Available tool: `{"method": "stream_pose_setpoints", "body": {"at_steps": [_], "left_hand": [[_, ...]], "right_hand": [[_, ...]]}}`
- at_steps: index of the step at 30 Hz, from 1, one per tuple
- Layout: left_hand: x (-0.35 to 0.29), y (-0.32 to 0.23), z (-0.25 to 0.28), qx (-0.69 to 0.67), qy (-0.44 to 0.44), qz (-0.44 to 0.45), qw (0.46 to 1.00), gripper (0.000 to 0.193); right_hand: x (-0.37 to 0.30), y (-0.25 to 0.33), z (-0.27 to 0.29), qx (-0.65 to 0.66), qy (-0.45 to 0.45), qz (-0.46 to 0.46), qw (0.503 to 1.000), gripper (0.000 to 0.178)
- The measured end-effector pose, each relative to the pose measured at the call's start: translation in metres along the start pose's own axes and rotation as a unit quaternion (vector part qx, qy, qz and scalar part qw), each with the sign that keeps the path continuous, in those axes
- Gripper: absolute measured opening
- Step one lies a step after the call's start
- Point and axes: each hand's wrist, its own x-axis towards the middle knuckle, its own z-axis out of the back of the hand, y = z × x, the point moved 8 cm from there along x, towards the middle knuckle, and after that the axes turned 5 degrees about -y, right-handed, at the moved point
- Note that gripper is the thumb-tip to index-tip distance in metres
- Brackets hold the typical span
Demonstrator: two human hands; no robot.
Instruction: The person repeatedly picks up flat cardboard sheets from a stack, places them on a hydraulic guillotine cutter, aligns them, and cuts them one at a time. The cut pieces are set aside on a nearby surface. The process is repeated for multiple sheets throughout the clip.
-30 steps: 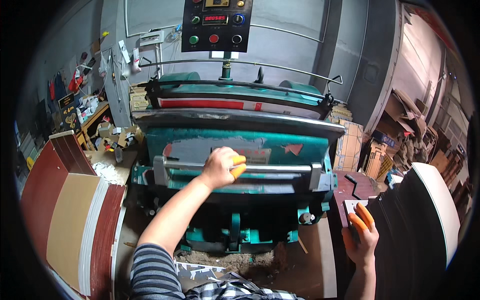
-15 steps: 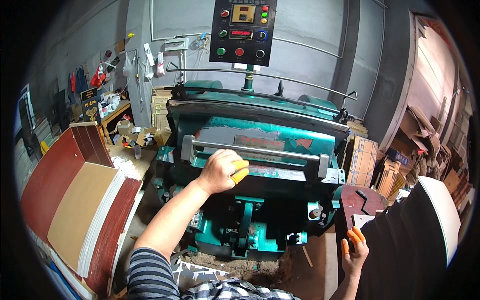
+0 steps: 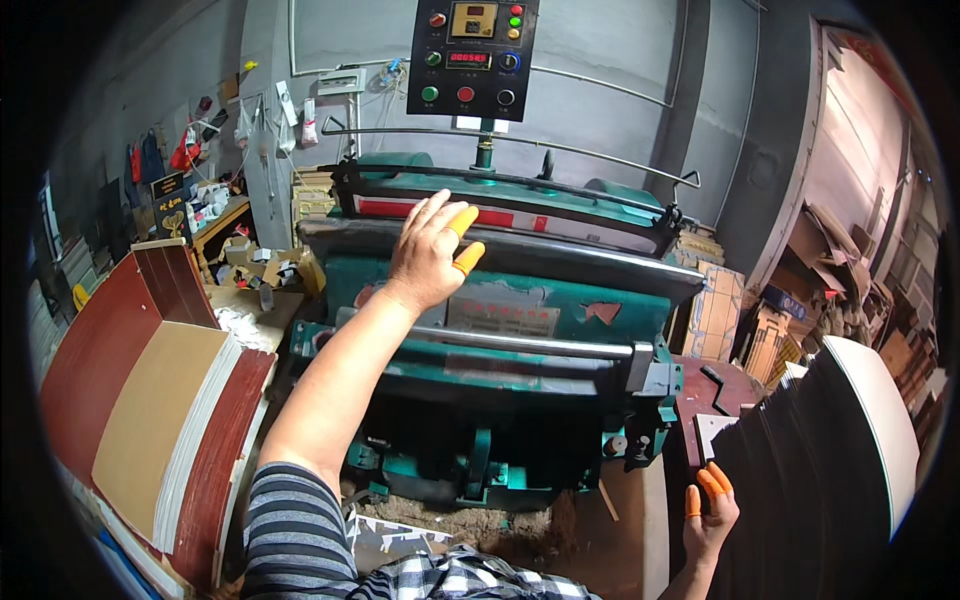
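Observation:
My left hand (image 3: 428, 258) is raised in front of the green press machine (image 3: 520, 400), over the dark upper edge of its platen (image 3: 560, 258). Its fingers are spread, with orange rubber tips on two of them, and it holds nothing. My right hand (image 3: 708, 512) is low at the right, open, also with orange fingertips, just left of a tall stack of dark sheets (image 3: 810, 470) with a white top edge. A steel bar (image 3: 520, 345) runs across the machine's front below my left hand.
A black control panel (image 3: 472, 58) with lights and buttons stands above the machine. A pile of brown and tan boards (image 3: 150, 400) lies at the left. A cluttered workbench (image 3: 235, 230) is behind it, and cardboard pieces (image 3: 715, 310) are stacked at the right.
My left hand has lifted off the steel bar and moved up to the platen's upper edge, fingers opening. My right hand has dropped lower beside the sheet stack.

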Motion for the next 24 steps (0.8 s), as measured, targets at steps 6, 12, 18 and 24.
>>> {"method": "stream_pose_setpoints", "body": {"at_steps": [6, 12, 18, 24], "left_hand": [[-0.052, 0.042, -0.038, 0.061, 0.224, 0.108, 0.967, 0.07], [-0.246, 0.093, -0.065, 0.08, 0.52, 0.181, 0.831, 0.09], [-0.372, 0.072, -0.001, 0.037, 0.613, 0.171, 0.771, 0.098], [-0.365, -0.004, 0.127, -0.037, 0.635, 0.049, 0.77, 0.098]], "right_hand": [[-0.008, 0.027, 0.015, -0.017, -0.041, 0.011, 0.999, 0.021], [-0.02, 0.056, -0.014, 0.036, 0.003, 0.033, 0.999, 0.022], [-0.058, 0.056, -0.133, 0.075, 0.179, -0.003, 0.981, 0.038], [-0.107, 0.077, -0.214, -0.08, 0.496, 0.087, 0.86, 0.113]]}}
